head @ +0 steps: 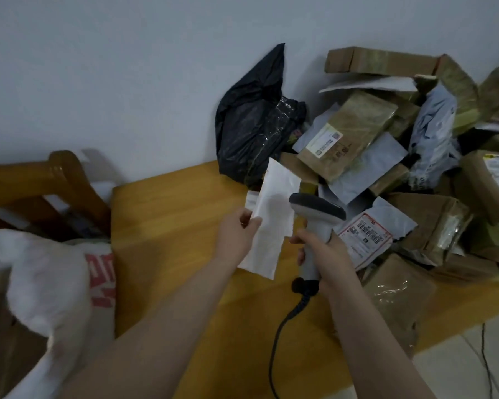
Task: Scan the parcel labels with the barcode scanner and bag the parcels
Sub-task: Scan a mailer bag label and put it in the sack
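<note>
White parcel held up over the table, scanner right beside it
Flat white parcel (pixel 271 223) is off the yellow table (pixel 170 226), left grip (pixel 236 234) pinching its left edge, thumb on top; barcode scanner (pixel 317 210) just right of the parcel, right grip (pixel 326 251) closed round its handle, dark cable (pixel 283 326) hanging from the base. Pile of brown and grey parcels (pixel 386 156) covers the table's right side up to the wall, black bag (pixel 254 125) at the pile's left end. White sack (pixel 49 283) with red print at far left, wooden chair (pixel 64 174) behind it
</note>
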